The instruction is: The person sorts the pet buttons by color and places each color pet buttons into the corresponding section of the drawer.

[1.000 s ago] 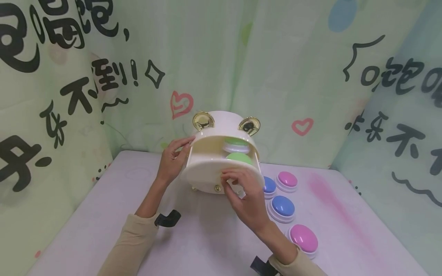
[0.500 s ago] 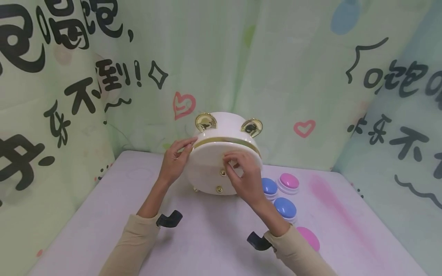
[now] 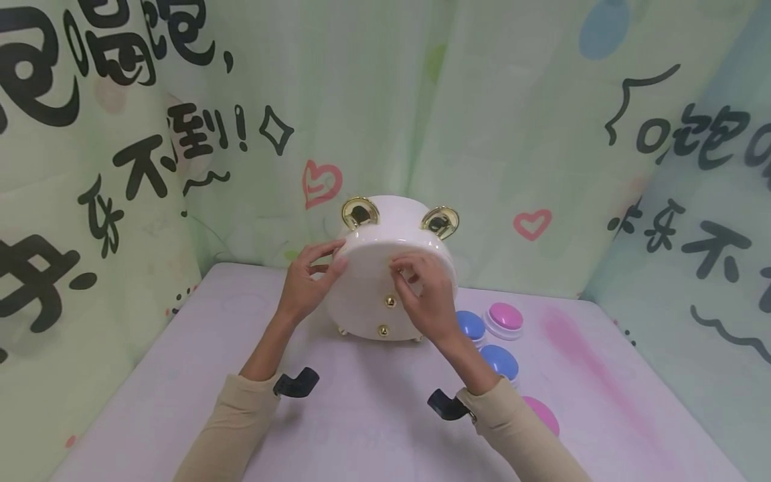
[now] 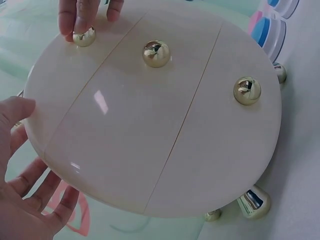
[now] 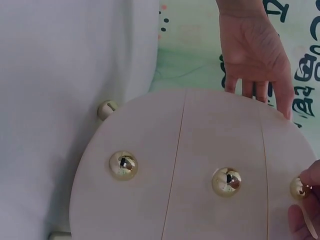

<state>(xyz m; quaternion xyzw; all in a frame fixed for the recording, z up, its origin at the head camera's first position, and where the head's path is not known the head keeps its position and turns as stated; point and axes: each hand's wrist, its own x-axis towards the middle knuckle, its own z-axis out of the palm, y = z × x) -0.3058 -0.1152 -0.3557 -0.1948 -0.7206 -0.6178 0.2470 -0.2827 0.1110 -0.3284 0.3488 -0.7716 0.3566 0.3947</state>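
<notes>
A glossy white, round-fronted drawer box (image 3: pixel 361 284) stands on the table with two gold ears (image 3: pixel 441 221) on top. Its three drawers all sit flush, parted by thin seams in the wrist views. My right hand (image 3: pixel 429 298) pinches the top gold knob (image 4: pixel 84 37) between thumb and fingers. Below it, the middle knob (image 4: pixel 156 54) and bottom knob (image 4: pixel 247 90) are untouched. My left hand (image 3: pixel 306 286) rests at the box's upper left side, thumb by the front rim and fingers extended along the side. The drawers' contents are hidden.
To the box's right stand blue-domed pieces (image 3: pixel 499 361) and pink-domed pieces (image 3: pixel 506 316) on white round bases; my right forearm partly covers the nearest pink one. A printed curtain (image 3: pixel 482 134) hangs behind the lilac table (image 3: pixel 349 415).
The top drawer, open earlier with green-topped pieces inside, has slid back into the box and is shut. My right hand moved inward with its knob; the left hand stayed at the side.
</notes>
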